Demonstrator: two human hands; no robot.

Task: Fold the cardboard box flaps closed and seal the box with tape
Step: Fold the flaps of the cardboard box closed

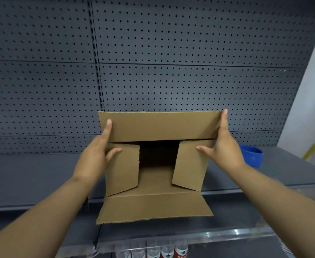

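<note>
— Two hands on one item. Item: cardboard box, brown, standing on the grey shelf at centre, in front of the perforated back panel, top not yet closed.

— Left hand, state of fingers?

— Index finger straight, its tip flat against the far flap near that flap's left end. Thumb straight, pressing on the left side flap. The remaining fingers pass behind the box's left edge; their position cannot be told.

— Right hand?

— Mirrored. Fingers extended up along the right end of the far flap, tips at its top corner. Thumb straight, tip touching the right side flap. No pinch visible on either hand.

— Flaps, condition?

— Far flap raised and tilted toward the camera. Both side flaps folded inward, a dark gap between them. Near flap hanging outward over the shelf's front edge.

— Other entries?

— Blue container, right rear of the shelf, partly hidden by the right wrist. Yellow object at far right, blurred, not identifiable. Bottles below the shelf, cut off by the bottom edge, labels unreadable. Box interior too dark to list contents.
</note>
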